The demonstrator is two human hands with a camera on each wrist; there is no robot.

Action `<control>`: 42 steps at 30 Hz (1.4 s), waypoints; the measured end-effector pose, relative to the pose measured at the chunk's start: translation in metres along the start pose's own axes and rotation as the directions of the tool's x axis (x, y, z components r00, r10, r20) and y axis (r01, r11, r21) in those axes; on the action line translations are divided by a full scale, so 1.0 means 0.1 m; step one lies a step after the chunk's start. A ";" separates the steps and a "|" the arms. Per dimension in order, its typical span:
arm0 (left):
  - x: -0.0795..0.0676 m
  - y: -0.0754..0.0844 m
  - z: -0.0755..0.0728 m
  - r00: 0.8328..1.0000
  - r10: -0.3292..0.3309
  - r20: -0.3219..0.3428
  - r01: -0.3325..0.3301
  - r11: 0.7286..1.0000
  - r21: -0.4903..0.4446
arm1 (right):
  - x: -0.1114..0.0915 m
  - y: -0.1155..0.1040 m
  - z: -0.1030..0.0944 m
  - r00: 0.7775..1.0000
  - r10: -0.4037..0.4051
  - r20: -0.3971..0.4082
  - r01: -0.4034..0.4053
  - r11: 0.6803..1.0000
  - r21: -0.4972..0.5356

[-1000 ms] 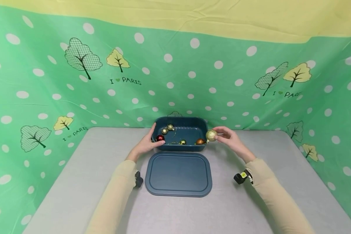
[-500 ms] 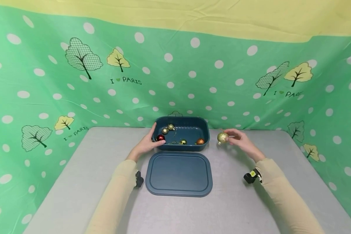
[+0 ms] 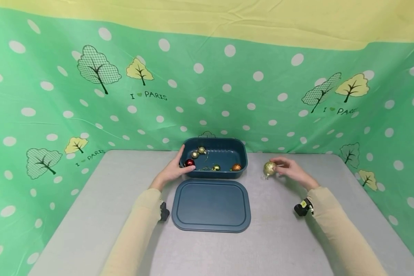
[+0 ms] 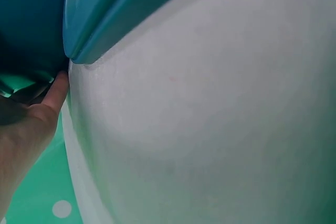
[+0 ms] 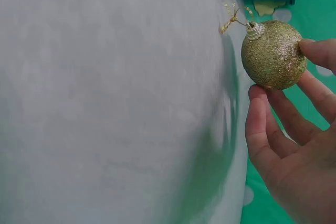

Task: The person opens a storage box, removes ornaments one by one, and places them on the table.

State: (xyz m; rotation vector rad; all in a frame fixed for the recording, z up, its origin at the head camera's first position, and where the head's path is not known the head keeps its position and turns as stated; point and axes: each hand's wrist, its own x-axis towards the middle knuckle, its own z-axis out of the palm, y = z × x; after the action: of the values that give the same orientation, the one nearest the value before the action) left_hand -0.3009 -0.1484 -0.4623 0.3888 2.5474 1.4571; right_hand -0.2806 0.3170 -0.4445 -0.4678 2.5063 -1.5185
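My left hand (image 3: 170,171) grips the left end of a dark blue lidless box (image 3: 213,174), thumb over the near rim and fingers along its left side. In the left wrist view only part of this hand (image 4: 39,121) shows beside the box. To the right of the box, my right hand (image 3: 294,172) pinches a gold glitter Christmas bauble (image 3: 269,168) between thumb and fingers. The right wrist view shows the bauble (image 5: 275,56) low over the table, its gold hanging cord on the far side from the palm.
Inside the box lie a red bauble (image 3: 189,163), two small gold ones (image 3: 194,154), a yellow-green one (image 3: 216,168) and an orange one (image 3: 236,167). The flat blue lid (image 3: 211,206) lies in front of it on the grey table (image 3: 89,199). A green dotted cloth (image 3: 224,76) hangs behind.
My right hand has carried the gold bauble from the box's right rim rightward and down toward the table. My left hand and the box have stayed in place.
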 end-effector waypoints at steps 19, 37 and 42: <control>-0.01 0.00 0.02 1.000 0.004 -0.007 -0.004 1.000 0.012 | -0.02 0.12 -0.04 1.000 -0.010 0.003 0.010 0.994 -0.106; 0.00 -0.02 0.02 1.000 -0.001 -0.010 0.000 0.999 -0.032 | -0.02 -0.07 0.08 0.990 -0.111 -0.087 0.099 0.986 -0.135; 0.01 -0.04 0.02 1.000 0.006 -0.006 -0.006 0.999 -0.045 | 0.01 -0.16 0.12 0.980 -0.157 -0.125 0.144 0.984 -0.104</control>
State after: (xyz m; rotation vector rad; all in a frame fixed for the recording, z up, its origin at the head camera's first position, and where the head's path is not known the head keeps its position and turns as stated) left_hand -0.3024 -0.1488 -0.4670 0.3865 2.5153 1.5162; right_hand -0.2750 0.2997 -0.4356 -0.6023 2.7104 -1.5354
